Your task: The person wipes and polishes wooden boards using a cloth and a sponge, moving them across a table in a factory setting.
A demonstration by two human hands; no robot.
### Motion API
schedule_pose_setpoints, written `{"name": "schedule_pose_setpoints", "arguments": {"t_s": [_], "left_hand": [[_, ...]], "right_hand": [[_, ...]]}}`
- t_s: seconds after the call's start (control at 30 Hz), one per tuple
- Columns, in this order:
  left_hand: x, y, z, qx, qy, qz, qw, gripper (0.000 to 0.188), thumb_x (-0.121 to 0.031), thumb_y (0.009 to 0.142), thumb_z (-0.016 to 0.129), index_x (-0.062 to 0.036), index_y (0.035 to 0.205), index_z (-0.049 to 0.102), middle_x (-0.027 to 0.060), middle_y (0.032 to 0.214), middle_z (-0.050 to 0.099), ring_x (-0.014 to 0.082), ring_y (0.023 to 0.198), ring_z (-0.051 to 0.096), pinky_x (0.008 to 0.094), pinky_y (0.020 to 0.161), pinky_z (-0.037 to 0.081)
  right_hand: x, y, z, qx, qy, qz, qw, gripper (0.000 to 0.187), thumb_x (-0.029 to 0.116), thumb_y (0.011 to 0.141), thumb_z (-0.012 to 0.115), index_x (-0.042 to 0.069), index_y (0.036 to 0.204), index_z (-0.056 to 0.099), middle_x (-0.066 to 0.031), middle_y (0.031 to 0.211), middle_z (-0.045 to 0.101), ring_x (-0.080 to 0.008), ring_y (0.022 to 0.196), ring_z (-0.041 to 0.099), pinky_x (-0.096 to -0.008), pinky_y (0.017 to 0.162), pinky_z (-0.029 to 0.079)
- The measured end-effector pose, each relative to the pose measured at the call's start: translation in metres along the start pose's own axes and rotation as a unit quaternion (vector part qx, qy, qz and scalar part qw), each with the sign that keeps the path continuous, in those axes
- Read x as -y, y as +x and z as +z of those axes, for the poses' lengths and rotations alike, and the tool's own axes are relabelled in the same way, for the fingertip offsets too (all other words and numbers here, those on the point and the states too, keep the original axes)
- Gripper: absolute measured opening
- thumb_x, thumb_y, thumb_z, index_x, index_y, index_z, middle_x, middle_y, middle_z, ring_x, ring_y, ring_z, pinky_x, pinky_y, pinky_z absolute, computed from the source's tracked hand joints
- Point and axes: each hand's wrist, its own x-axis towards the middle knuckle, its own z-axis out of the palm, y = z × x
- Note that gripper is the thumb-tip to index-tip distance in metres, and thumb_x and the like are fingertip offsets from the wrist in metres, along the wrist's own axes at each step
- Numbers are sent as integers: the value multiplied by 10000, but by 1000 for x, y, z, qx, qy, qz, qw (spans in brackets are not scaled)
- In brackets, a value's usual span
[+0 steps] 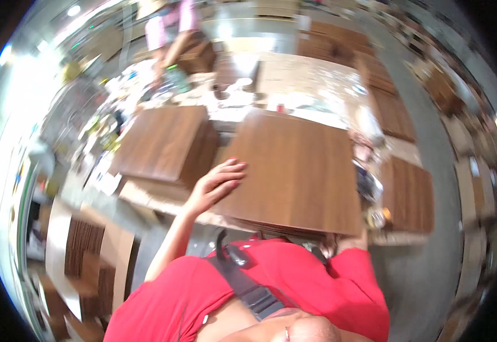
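A brown wood-grain panel [299, 171] lies on top of a stack in front of me. At its left edge is my left hand [220, 183], fingers stretched out and slightly apart, the fingertips on or just over the edge. My right hand [329, 246] is down at the panel's near right edge. Most of its fingers are hidden under that edge, so their grip does not show. Just left of the panel stands another stack of brown panels [160, 142], across a narrow gap.
More brown panels [407, 194] stand on the right. A clear jar [377, 218] sits beside them. Plastic wrap [339, 80] and a green bottle [177, 78] lie farther back. Across the table a person [171, 31] handles a brown box [196, 56]. Cartons [88, 256] stand at lower left.
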Motion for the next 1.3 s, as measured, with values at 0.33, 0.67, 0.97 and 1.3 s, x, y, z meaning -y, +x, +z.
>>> {"name": "schedule_pose_setpoints", "arguments": {"t_s": [0.33, 0.67, 0.97, 1.3], "left_hand": [[8, -5, 1, -17, -50, 19, 998, 281, -132, 1008, 632, -60, 1271, 697, 87, 1459, 579, 299, 1489, 344, 453, 1206, 286], [11, -4, -4, -21, -24, 48, 998, 290, -169, 1014, 620, -51, 1267, 697, 108, 1464, 572, 303, 1484, 361, 452, 1196, 298], [18, 1, -3, -12, -1, 75, 997, 282, -164, 1009, 621, -41, 1251, 696, 132, 1444, 582, 307, 1464, 392, 439, 1187, 313], [17, -5, -7, 11, 6, 51, 999, 295, -110, 1005, 603, -41, 1280, 685, 111, 1451, 572, 299, 1476, 358, 436, 1202, 269]], "right_hand": [[-23, 9, 2, -2, -7, 47, 999, 273, 185, 1015, 565, 20, 1211, 656, -102, 1175, 682, -212, 1042, 650, -374, 878, 546], [-24, -22, -11, -23, 10, 63, 998, 269, 184, 1018, 558, 18, 1204, 657, -109, 1189, 669, -208, 1061, 636, -377, 870, 546], [-45, -81, -48, -68, 86, 48, 993, 266, 184, 1021, 552, 17, 1198, 658, -114, 1201, 658, -204, 1079, 624, -380, 863, 546], [140, -174, -296, -63, 487, -14, 871, 491, 300, 1026, 520, -3, 1411, 499, -214, 1107, 694, -232, 688, 678, -279, 402, 522]]}}
